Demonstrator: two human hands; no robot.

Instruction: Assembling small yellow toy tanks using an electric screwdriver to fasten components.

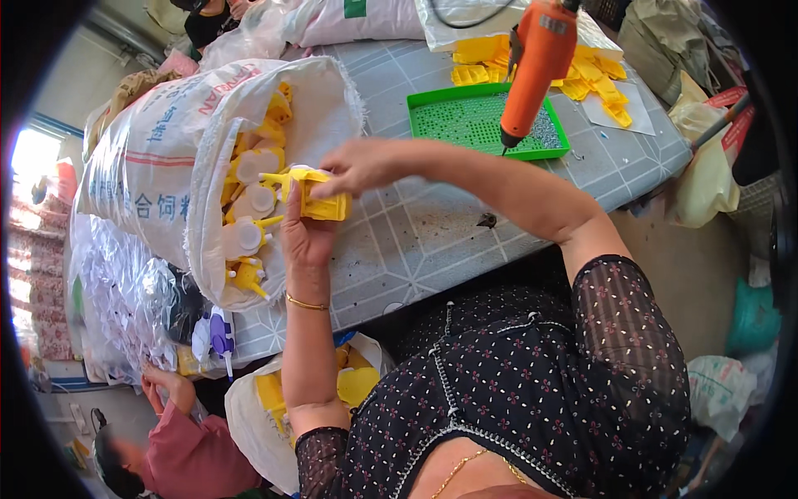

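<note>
- On the far left of the table (432,258), covered in grey with white lines, we see a large white woven sack (150,166) lying on its side, its mouth facing right.
- Below it, at the near left, sits a co-worker in a pink top (187,445), apart from our work.
- At the table's near left edge we find a purple-and-white plastic piece with a thin spout (221,334).
- In the sack's mouth lie yellow plastic pieces with pale round caps (252,237).
- On the near side, below the table edge, a white open bag (249,416) holds yellow plastic parts (357,384).
- Our left hand (307,237) is closed around a boxy yellow plastic body with a narrow spout (328,206), just right of the sack's mouth, spout pointing left.
- Our right hand (366,170) has its fingers drawn narrow at that body's right end; whether they grip or only touch, we cannot tell.
- We judge the step in hand to be fitting or checking this body; the next move seems to call for a steady left hold.
- Farther right, a green plastic tray (569,154) holds small silvery bits, with an orange power screwdriver (539,71) above it and loose yellow parts (603,87) beyond.
</note>
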